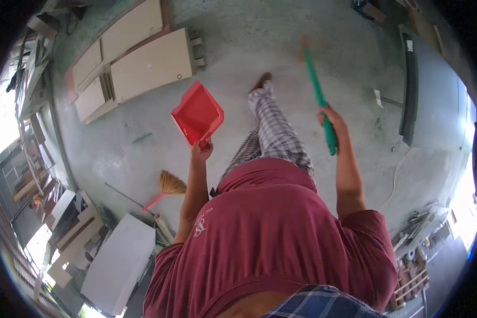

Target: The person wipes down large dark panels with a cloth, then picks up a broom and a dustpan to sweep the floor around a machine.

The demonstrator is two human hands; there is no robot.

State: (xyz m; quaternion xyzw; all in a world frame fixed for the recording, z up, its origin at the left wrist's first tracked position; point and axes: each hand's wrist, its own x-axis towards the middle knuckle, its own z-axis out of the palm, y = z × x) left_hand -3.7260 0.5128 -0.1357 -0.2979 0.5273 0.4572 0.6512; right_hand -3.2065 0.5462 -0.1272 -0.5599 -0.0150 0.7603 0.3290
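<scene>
My left hand (201, 150) is closed around the short handle of a red dustpan (199, 114), which is held out in front with its open side facing up. Its pan looks bare inside. On the other side, my right hand (332, 119) grips a long green-handled tool (314, 79) pointing forward. The far end of that tool is a reddish-brown blur, so its kind cannot be made out. Between the two hands, a leg in checked trousers (270, 116) and a brown shoe (262, 80) show on the concrete floor (238, 47).
Cream panels (148, 66) lie stacked at the upper left. A straw broom (172, 183) with a red handle rests on the floor at left, near a large white board (119, 265). At right stands a grey panel (434, 95), with a cable (396, 177) below it.
</scene>
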